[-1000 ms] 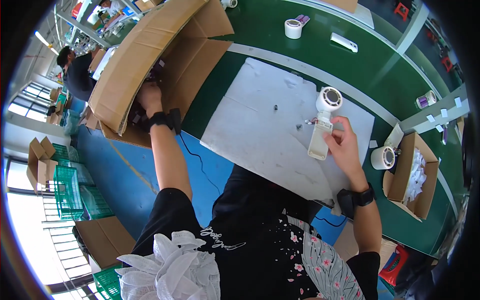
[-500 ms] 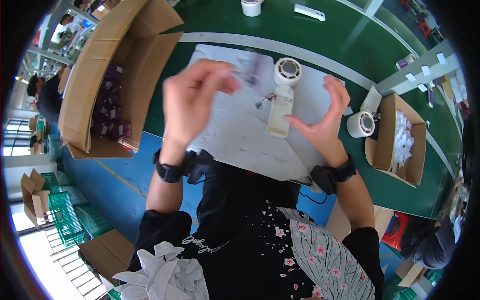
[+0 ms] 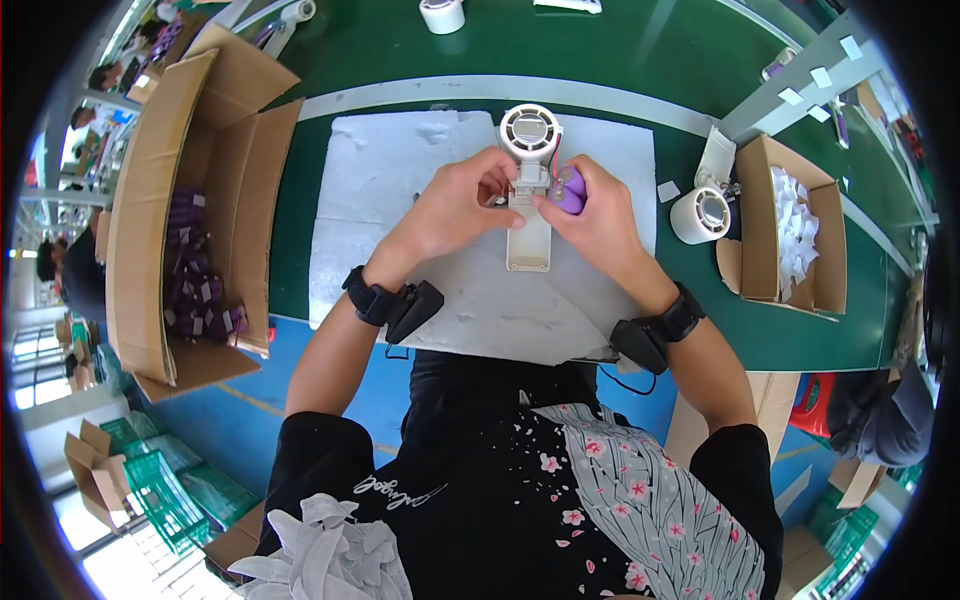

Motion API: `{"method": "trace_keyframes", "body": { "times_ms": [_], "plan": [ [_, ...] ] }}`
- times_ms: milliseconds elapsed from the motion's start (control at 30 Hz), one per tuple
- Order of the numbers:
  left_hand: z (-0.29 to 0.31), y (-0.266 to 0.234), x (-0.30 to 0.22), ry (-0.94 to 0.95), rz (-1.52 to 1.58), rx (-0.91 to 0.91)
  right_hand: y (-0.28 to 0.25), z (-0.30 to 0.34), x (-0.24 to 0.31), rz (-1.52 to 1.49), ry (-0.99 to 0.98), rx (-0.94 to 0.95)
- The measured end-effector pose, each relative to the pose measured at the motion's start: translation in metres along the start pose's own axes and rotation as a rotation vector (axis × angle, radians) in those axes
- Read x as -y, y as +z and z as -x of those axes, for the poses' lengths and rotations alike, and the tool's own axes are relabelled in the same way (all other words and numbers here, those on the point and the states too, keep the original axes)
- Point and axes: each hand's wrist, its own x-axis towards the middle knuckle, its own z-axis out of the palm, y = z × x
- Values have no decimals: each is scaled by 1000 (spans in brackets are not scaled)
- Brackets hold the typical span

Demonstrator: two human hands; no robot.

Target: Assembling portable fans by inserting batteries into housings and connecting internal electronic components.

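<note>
A white handheld fan [image 3: 529,245] lies on the foam sheet before me, its round head away from me and its handle shell uncovered. My right hand [image 3: 606,222] grips a purple battery pack [image 3: 568,194] against the handle's right side, with the thumb at the shell. A thin red wire [image 3: 556,155] runs between the fan head and the pack. At the handle's left side, my left hand [image 3: 455,208] is closed in a pinch by the small parts near the fan's neck. What its fingertips hold is too small to make out.
On the left, a large cardboard box [image 3: 140,230] holds several purple battery packs. A second opened fan [image 3: 700,215] stands to the right, beside a smaller box [image 3: 830,240] of white pieces. White foam sheeting [image 3: 370,200] covers part of the green table [image 3: 400,50].
My left hand has moved right to the fan's neck from over the foam. The purple pack, blurred near my left hand before, is now in my right hand, which has closed.
</note>
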Motion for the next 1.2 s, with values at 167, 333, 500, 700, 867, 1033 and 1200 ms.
{"method": "trace_keyframes", "body": {
  "times_ms": [167,333,500,700,867,1033,1200],
  "plan": [
    [-25,-13,2,-42,-22,165,0,-9,-6,84,-259,-81],
    [-23,-10,23,198,147,112,0,-15,0,50,-352,38],
    [-24,-10,23,353,71,96,3,-12,0,34,-261,75],
    [-23,-17,17,120,141,155,0,-11,3,68,-189,154],
    [-19,-14,23,306,141,120,-1,-12,5,155,-233,198],
    [-14,-16,27,362,51,47,0,-9,7,203,-269,199],
    [-9,-18,11,225,119,160,-4,-9,9,176,-295,204]
  ]
}}
